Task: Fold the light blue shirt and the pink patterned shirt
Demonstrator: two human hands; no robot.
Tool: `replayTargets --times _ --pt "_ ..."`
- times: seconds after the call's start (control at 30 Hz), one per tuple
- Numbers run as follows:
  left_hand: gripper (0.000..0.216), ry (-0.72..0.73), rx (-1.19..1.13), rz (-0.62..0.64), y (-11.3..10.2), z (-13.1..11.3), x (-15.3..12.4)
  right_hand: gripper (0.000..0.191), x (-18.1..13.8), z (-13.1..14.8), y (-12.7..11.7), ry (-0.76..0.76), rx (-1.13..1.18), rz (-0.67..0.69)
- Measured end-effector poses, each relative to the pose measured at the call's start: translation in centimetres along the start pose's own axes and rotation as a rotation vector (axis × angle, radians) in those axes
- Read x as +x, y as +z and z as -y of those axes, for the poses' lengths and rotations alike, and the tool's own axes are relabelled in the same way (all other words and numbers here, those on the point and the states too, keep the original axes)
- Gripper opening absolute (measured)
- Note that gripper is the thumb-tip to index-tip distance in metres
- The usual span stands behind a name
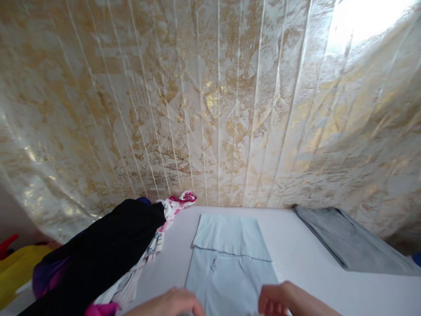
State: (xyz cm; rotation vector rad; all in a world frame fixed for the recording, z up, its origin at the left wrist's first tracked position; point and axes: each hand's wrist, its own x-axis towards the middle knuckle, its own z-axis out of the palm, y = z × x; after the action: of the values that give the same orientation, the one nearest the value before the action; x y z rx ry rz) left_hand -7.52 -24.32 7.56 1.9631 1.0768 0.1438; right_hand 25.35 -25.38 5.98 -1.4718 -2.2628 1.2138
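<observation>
A light blue garment [230, 267] lies flat in front of me, its far end folded over toward me in a wide band with a small gathered pucker just below the fold's edge. My left hand [176, 302] is at the garment's near left side, fingers bent down and closed on the cloth. On the near right side, my right hand [278, 299] has its fingers curled in on the cloth. The bottom of the view cuts off both sets of fingertips and the garment's near end.
Left of the garment is a heap of clothes with a black garment [108, 241] on top and a pink-and-white patterned cloth [169, 208] beside it. Yellow cloth [23, 272] lies farther left. A folded grey garment [358, 245] rests at right on the white surface [315, 281]. Behind hangs a gold-patterned curtain [210, 109].
</observation>
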Motion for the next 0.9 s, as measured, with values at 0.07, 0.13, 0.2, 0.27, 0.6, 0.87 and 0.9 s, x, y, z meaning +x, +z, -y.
replayTargets --times 0.07,0.13,0.2,0.27,0.6,0.87,0.9 --pt "0.036 0.012 0.13 -0.165 -0.9 0.0 2.8 0.027 3.1 0.9 -0.1 -0.028 -0.128 -0.141" --pt "0.043 0.024 0.321 -0.371 -1.5 0.3 5.8 0.031 6.3 1.5 0.0 -0.061 -0.27 -0.261" --pt "0.044 0.045 0.47 -0.448 -1.6 0.9 8.6 0.032 9.4 1.5 0.3 -0.073 -0.385 -0.323" --pt "0.04 0.05 0.544 -0.446 -1.6 1.5 10.6 0.031 11.8 1.1 0.7 -0.084 -0.473 -0.361" --pt "0.02 0.024 0.531 -0.45 -2.3 2.2 12.9 0.034 15.3 -0.3 0.7 -0.172 -0.478 -0.516" --pt "0.015 -0.042 0.532 -0.562 -2.7 2.9 13.6 0.029 14.9 0.0 1.1 -0.339 -0.502 -0.541" --pt "0.015 -0.047 0.532 -0.575 -2.7 2.9 13.7 0.027 14.8 0.3 1.4 -0.381 -0.527 -0.527"
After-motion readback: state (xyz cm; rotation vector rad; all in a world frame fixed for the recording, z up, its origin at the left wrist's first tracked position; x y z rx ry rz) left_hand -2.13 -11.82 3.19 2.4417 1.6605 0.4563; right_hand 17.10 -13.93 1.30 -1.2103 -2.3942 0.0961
